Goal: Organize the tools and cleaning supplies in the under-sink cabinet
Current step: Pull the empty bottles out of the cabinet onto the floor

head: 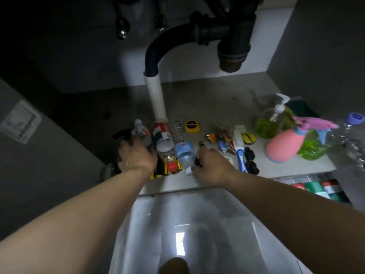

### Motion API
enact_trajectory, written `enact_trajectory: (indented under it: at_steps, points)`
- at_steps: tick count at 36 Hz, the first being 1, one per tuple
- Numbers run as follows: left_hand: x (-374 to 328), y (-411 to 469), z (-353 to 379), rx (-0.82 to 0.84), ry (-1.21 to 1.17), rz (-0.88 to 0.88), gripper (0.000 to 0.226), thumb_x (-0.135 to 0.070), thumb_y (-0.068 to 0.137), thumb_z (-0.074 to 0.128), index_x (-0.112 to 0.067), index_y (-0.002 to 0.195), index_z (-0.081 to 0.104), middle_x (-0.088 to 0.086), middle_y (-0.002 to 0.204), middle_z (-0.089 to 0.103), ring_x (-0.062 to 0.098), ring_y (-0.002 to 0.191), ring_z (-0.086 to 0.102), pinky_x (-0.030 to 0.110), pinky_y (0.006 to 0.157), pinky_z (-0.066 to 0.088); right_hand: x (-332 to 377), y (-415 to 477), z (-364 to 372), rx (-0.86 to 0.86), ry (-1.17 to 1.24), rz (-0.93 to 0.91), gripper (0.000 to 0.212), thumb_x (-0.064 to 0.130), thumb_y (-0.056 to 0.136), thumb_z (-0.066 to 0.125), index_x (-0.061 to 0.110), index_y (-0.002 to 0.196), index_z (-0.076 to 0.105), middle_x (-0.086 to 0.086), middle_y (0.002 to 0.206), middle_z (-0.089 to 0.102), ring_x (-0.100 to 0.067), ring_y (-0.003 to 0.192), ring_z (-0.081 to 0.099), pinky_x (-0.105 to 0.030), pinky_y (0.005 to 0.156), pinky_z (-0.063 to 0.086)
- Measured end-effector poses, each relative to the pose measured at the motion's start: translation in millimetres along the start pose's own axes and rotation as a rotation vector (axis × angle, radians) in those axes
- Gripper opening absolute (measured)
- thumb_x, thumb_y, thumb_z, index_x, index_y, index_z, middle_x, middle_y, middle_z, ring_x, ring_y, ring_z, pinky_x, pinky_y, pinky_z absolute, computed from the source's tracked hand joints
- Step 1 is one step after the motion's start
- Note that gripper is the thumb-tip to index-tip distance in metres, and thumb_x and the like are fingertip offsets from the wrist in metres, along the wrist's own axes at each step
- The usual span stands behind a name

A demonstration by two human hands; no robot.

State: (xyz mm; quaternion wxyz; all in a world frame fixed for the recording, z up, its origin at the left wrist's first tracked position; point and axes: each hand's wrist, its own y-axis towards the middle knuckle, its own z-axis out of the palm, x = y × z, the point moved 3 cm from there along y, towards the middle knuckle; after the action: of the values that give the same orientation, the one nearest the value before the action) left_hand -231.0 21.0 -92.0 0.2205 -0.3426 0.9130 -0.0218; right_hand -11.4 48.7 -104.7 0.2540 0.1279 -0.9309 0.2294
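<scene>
On the cabinet floor (207, 103) lies a row of items. My left hand (136, 157) grips a white-capped bottle (141, 131) at the row's left end. My right hand (211, 165) holds a dark screwdriver-like tool (198, 161) beside a lying clear water bottle (184, 153). A red-and-white can (163, 136) lies between the two hands, with a clear bottle with a red cap (171, 165) and yellow-handled tools (158, 173) in front of it.
A white drain pipe (157, 99) rises behind the can, black trap (231, 46) overhead. Yellow tape measure (191, 126), spring (177, 129), blue brush (240, 151), pink spray bottle (284, 145), green soap dispensers (268, 123) and a clear bottle (343, 131) fill the right side.
</scene>
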Motion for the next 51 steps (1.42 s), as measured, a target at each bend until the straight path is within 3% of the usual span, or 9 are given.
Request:
enact_trajectory:
  at_steps: [7, 12, 16, 27, 30, 36, 39, 42, 51]
  points:
    - [22, 40, 17, 0.132, -0.194, -0.182, 0.084, -0.066, 0.076, 0.072, -0.014, 0.138, 0.051, 0.013, 0.135, 0.060, 0.036, 0.123, 0.059, 0.043, 0.099, 0.052, 20, 42, 24, -0.090, 0.019, 0.167, 0.065, 0.042, 0.092, 0.060, 0.012, 0.144, 0.036, -0.015, 0.147, 0.039, -0.036, 0.125, 0.054, -0.043, 0.100, 0.049]
    - [26, 42, 22, 0.131, -0.403, -0.302, 0.055, -0.052, 0.072, 0.081, -0.011, 0.107, 0.072, 0.010, 0.095, 0.075, 0.028, 0.088, 0.072, 0.040, 0.086, 0.060, 28, 54, 28, -0.097, 0.023, 0.213, 0.045, 0.046, 0.099, 0.046, 0.014, 0.130, 0.051, -0.015, 0.126, 0.059, -0.032, 0.116, 0.060, -0.043, 0.098, 0.051]
    - [33, 37, 18, 0.087, -0.557, -0.365, 0.056, -0.047, 0.067, 0.083, -0.011, 0.109, 0.071, 0.011, 0.105, 0.074, 0.030, 0.095, 0.071, 0.042, 0.090, 0.059, 32, 53, 29, -0.155, 0.037, 0.194, 0.041, 0.045, 0.099, 0.044, 0.015, 0.122, 0.059, -0.015, 0.119, 0.062, -0.033, 0.110, 0.061, -0.042, 0.094, 0.053]
    - [-21, -28, 4, 0.105, -0.840, 0.129, 0.046, -0.010, 0.074, 0.082, -0.029, 0.107, 0.055, -0.009, 0.091, 0.065, 0.016, 0.087, 0.069, 0.045, 0.082, 0.061, -22, -47, -54, -0.034, 0.187, 0.021, 0.027, 0.045, 0.073, 0.074, 0.035, 0.096, 0.064, 0.018, 0.075, 0.071, 0.007, 0.063, 0.063, -0.016, 0.059, 0.047]
    - [-44, -56, 9, 0.191, -0.798, 0.349, 0.055, -0.029, 0.056, 0.079, -0.034, 0.104, 0.053, -0.009, 0.098, 0.068, 0.011, 0.092, 0.070, 0.041, 0.085, 0.060, -63, -97, -71, 0.113, 0.246, 0.117, 0.038, 0.037, 0.075, 0.079, 0.013, 0.099, 0.061, -0.004, 0.077, 0.069, -0.014, 0.057, 0.060, -0.037, 0.058, 0.052]
    - [-78, -111, 48, 0.525, -0.611, 0.647, 0.066, -0.029, 0.060, 0.085, -0.041, 0.116, 0.051, -0.007, 0.110, 0.068, 0.014, 0.100, 0.069, 0.043, 0.081, 0.060, -157, -185, -62, 0.280, 0.216, 0.346, 0.053, 0.042, 0.078, 0.080, 0.002, 0.105, 0.058, -0.028, 0.096, 0.070, -0.023, 0.062, 0.063, -0.034, 0.055, 0.049]
    - [-85, -138, 63, 0.686, -0.465, 0.707, 0.073, -0.037, 0.063, 0.084, -0.048, 0.125, 0.047, -0.024, 0.109, 0.066, -0.003, 0.099, 0.066, 0.021, 0.076, 0.056, -197, -204, -39, 0.304, 0.137, 0.409, 0.048, 0.050, 0.077, 0.075, 0.016, 0.107, 0.058, -0.015, 0.102, 0.070, -0.018, 0.063, 0.067, -0.024, 0.053, 0.052]
    - [-85, -155, 77, 0.801, -0.374, 0.736, 0.071, -0.030, 0.070, 0.086, -0.049, 0.126, 0.047, -0.024, 0.111, 0.065, -0.001, 0.104, 0.065, 0.027, 0.088, 0.057, -228, -204, -12, 0.263, 0.048, 0.430, 0.055, 0.061, 0.076, 0.070, 0.024, 0.114, 0.055, 0.004, 0.105, 0.067, -0.007, 0.074, 0.063, -0.018, 0.060, 0.047]
    - [-53, -149, 101, 1.161, -0.011, 0.545, 0.060, -0.026, 0.080, 0.085, -0.046, 0.127, 0.054, -0.010, 0.119, 0.066, 0.004, 0.104, 0.066, 0.020, 0.081, 0.056, -256, -168, 43, -0.007, 0.114, 0.423, 0.059, 0.053, 0.085, 0.065, 0.014, 0.127, 0.052, -0.004, 0.119, 0.062, -0.019, 0.105, 0.063, -0.035, 0.091, 0.053]
